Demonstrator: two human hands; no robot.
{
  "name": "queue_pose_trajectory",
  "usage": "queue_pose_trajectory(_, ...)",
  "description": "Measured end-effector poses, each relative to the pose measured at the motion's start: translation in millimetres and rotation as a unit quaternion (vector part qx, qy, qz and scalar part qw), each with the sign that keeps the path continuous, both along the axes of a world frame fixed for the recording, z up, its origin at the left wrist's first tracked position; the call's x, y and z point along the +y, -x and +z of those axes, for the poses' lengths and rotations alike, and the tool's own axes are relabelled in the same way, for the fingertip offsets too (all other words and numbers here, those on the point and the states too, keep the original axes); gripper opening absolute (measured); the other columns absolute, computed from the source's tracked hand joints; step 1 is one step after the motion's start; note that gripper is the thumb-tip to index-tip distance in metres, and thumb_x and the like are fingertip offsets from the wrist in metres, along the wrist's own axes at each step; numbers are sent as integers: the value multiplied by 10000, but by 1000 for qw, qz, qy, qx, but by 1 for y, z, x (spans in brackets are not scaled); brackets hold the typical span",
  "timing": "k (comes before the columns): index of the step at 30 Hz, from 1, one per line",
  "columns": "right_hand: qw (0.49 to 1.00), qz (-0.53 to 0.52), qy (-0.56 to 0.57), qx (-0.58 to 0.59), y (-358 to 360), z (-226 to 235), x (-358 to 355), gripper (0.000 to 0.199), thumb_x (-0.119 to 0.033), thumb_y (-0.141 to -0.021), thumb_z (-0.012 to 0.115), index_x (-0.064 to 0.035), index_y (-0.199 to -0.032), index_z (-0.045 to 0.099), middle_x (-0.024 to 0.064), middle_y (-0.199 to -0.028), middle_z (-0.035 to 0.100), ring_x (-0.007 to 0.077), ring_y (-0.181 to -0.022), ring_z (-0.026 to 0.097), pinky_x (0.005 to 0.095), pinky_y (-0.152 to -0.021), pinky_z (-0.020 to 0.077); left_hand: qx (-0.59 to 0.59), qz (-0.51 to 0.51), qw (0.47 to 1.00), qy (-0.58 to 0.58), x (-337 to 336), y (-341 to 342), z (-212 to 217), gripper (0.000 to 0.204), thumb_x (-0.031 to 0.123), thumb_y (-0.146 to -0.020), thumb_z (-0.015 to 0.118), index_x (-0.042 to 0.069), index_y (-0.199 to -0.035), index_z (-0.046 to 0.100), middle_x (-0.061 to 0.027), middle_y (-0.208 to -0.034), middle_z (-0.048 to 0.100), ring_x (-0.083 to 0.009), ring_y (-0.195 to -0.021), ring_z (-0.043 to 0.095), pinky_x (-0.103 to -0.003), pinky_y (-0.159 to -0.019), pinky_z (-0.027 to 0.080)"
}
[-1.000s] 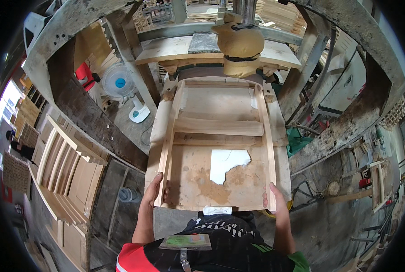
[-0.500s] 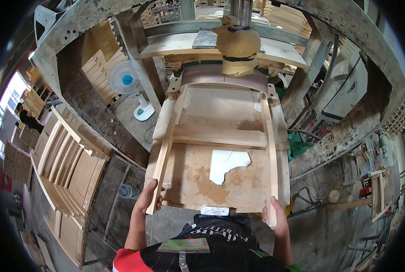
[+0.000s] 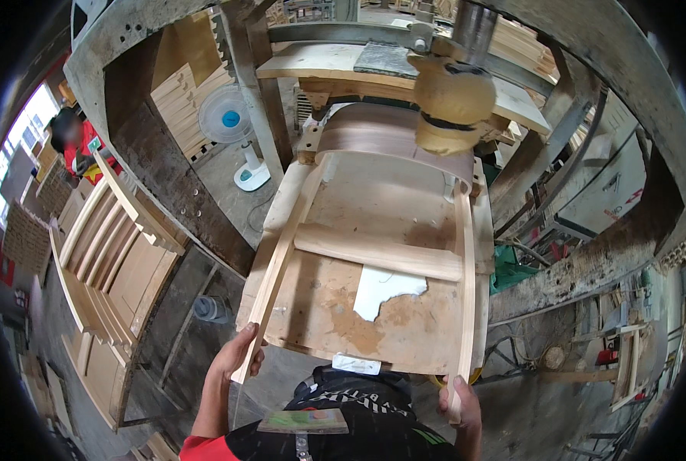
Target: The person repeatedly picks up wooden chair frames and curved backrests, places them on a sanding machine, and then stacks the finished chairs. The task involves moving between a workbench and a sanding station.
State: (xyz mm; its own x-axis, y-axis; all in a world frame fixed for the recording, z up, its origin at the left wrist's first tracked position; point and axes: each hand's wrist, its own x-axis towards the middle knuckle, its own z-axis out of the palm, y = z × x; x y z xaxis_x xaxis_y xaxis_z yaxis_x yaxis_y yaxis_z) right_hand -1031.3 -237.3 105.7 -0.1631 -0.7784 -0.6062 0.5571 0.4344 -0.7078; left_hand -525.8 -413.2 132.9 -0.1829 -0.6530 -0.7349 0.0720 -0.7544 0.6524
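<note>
Left hand (image 3: 231, 356), seven o'clock, and right hand (image 3: 467, 402), five, clasped a wooden frame (image 3: 276, 278). The crossbar (image 3: 377, 251) looked joined, the near end open.

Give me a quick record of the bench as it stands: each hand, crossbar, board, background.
Left hand: gripping left rail, near end
Right hand: gripping right rail, near end
Crossbar: spans between the rails
Board: beneath the frame, bearing white patch
Background: fan, beyond bench, left

Left grip (image 3: 229, 355) and right grip (image 3: 470, 403) hold 1 wooden frame (image 3: 377, 252).
</note>
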Motion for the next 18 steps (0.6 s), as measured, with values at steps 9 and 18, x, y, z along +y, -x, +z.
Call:
queue_pose_trajectory(9,986,121,-64,90,4,-10,35,321,-308,-1002,650,-27,-1154,616,81,-819,629,159,-678,593,329,-617,475,91,-51,993,-57,47,-19,-51,667,645,-1011,548,5,-1201,537,-104,-844,631,-218,-701,655,-357,-638,568)
queue_pose_trajectory(18,939,133,-138,287,-10,-57,5,460,-430,-972,663,-15,-1170,658,131,-925,679,250,-807,639,395,-734,493,-182,-449,870,-88,67,-44,-104,788,727,-838,729,76,-1280,682,-142,-1114,743,-297,-1029,724,-419,-913,566)
